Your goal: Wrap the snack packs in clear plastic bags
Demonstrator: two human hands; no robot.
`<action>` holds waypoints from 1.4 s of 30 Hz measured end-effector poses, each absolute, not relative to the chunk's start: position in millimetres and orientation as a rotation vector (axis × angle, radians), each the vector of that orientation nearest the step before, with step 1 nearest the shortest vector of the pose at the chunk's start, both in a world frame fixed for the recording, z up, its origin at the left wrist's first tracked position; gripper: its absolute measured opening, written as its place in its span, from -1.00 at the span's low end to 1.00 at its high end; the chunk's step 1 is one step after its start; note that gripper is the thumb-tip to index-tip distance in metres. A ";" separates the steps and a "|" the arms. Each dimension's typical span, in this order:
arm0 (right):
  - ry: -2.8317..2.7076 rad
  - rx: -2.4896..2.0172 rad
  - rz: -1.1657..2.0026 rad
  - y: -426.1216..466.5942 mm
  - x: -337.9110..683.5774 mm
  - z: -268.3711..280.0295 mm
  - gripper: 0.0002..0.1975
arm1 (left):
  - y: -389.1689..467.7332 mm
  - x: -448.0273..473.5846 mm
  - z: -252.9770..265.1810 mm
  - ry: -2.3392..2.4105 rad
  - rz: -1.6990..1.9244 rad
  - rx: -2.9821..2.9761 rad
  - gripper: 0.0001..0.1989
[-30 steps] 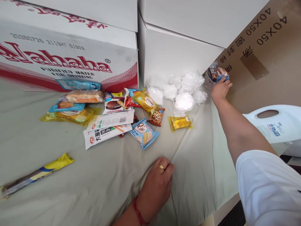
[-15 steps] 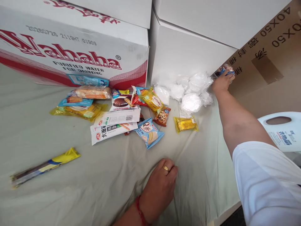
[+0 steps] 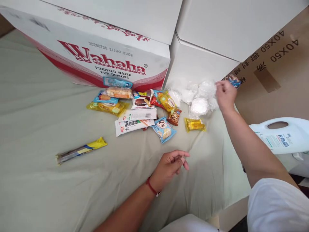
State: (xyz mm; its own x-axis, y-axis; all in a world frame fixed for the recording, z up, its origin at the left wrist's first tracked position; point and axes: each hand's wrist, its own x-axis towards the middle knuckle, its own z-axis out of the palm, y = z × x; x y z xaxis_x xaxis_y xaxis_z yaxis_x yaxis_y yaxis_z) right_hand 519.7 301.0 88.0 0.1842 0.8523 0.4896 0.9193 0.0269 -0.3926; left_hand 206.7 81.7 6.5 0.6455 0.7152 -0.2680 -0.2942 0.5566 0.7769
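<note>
My left hand (image 3: 172,164) is held over the cloth with its fingers loosely apart and nothing in it. My right hand (image 3: 225,94) has its fingers curled, at the right edge of a heap of clear-wrapped white packs (image 3: 199,106); whether anything is between the fingertips is hidden. Just behind that hand, a blue snack pack (image 3: 234,82) sits against the brown carton. A small yellow packet (image 3: 195,124) lies in front of the white packs. Left of it are a light-blue snack packet (image 3: 163,129), a brown cookie packet (image 3: 174,117) and a white long packet (image 3: 134,126).
A Wahaha water carton (image 3: 154,61) and white boxes (image 3: 193,64) stand at the back. The brown carton (image 3: 285,74) is on the right, with a white jug (image 3: 294,135) before it. A long yellow-ended packet (image 3: 80,150) lies on the green cloth (image 3: 96,187) at left.
My right hand has come off the blue snack pack and shifted left to the white packs. My left hand has lifted and uncurled its fingers. The view has swung left.
</note>
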 end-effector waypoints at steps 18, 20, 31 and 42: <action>-1.073 -1.364 0.943 187.8 385.0 74.8 -0.75 | 99.3 200.2 15.8 0.548 0.901 0.489 -0.59; -0.872 -1.225 1.195 149.8 372.8 73.1 -0.70 | 101.0 201.7 18.0 0.557 0.958 0.467 -0.57; -0.712 -1.312 1.222 61.8 351.1 38.0 -0.73 | 108.1 202.9 15.4 0.611 1.044 0.464 -0.47; -1.026 -1.542 0.924 75.0 351.3 35.5 -0.73 | 107.9 206.1 3.8 0.652 1.099 0.630 -0.53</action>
State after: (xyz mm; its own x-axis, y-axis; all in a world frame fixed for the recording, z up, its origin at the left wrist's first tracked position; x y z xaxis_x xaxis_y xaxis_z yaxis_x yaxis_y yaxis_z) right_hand 351.3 75.0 35.5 0.3422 0.9379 -0.0566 0.1542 -0.1155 -0.9813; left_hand 206.1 107.9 3.8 0.3123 0.9362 -0.1611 -0.5904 0.3241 0.7392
